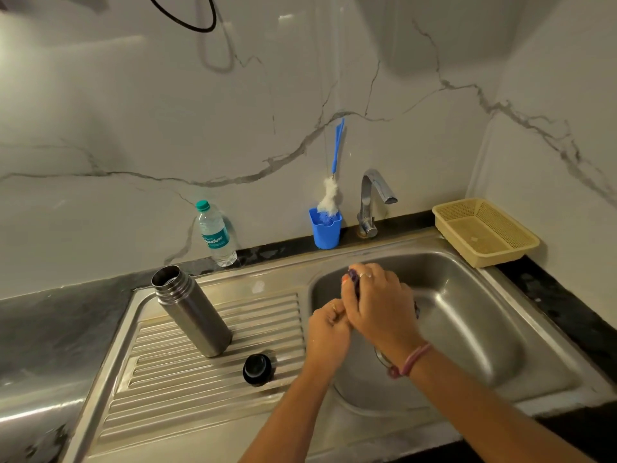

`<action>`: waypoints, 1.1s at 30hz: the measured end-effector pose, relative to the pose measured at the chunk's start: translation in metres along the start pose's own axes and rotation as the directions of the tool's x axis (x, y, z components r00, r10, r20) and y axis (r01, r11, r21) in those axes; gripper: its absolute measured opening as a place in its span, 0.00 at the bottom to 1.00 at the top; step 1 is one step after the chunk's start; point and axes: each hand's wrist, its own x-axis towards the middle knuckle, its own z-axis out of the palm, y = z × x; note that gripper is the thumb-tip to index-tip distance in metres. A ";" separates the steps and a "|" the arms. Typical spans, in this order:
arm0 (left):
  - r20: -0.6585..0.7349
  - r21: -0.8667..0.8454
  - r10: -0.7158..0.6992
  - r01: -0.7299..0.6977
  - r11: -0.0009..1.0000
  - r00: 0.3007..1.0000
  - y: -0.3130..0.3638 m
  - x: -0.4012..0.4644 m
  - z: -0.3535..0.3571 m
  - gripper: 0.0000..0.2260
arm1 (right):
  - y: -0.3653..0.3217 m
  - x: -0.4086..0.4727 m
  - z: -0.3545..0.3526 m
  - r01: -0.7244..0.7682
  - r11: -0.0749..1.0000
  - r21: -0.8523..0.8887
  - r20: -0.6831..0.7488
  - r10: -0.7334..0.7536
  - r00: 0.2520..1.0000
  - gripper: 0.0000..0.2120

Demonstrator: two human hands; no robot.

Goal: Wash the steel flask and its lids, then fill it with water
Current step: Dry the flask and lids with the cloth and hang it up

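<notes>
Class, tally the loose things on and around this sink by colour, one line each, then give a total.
Steel: 1, the flask
Black: 1, the lid
Blue: 2, the cup and brush
Clear: 1, the water bottle
Yellow: 1, the basket
Total: 6

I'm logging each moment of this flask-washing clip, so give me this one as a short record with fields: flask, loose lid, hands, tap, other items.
flask: steel flask upright and uncapped on the ribbed drainboard
loose lid: black lid on the drainboard, apart from the flask
hands: left hand and right hand together over the sink basin, gripping a dark, mostly hidden item
tap: tap shows no visible water
other items: bottle brush in blue cup; plastic bottle; yellow basket
</notes>
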 end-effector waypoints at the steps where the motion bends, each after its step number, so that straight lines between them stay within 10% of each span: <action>1: 0.016 -0.113 -0.090 0.091 0.989 0.996 0.005 -0.006 0.001 0.10 | -0.001 -0.006 0.000 0.070 0.997 -0.044 -0.090 -0.074 0.993 0.20; 11: 0.281 -0.786 -0.399 0.448 0.427 0.873 0.011 -0.015 -0.005 0.09 | 0.035 -0.031 0.039 0.435 0.900 0.026 -0.338 -0.402 0.851 0.20; 15: 0.226 -0.757 -0.375 0.404 0.514 0.899 0.000 -0.013 -0.006 0.08 | 0.018 -0.030 0.040 0.233 0.713 0.662 -0.300 -0.033 0.953 0.19; 19: 0.125 -0.543 -0.252 0.279 0.792 0.960 -0.009 -0.013 -0.014 0.10 | 0.002 -0.018 0.040 -0.331 0.216 0.918 0.231 0.387 0.893 0.19; 23: -0.004 0.024 0.002 -0.002 1.000 1.000 -0.038 -0.004 -0.025 0.09 | -0.004 -0.008 0.042 -0.648 0.455 0.611 0.481 0.437 0.760 0.19; 26: 0.078 0.544 0.284 -0.279 0.791 0.956 -0.063 0.000 -0.034 0.11 | -0.009 -0.011 0.045 -0.630 0.595 0.499 0.496 0.399 0.771 0.21; 33: 0.310 0.801 0.488 -0.501 0.328 0.816 -0.081 0.004 -0.070 0.12 | 0.001 -0.017 0.065 -0.702 0.537 0.468 0.583 0.409 0.702 0.19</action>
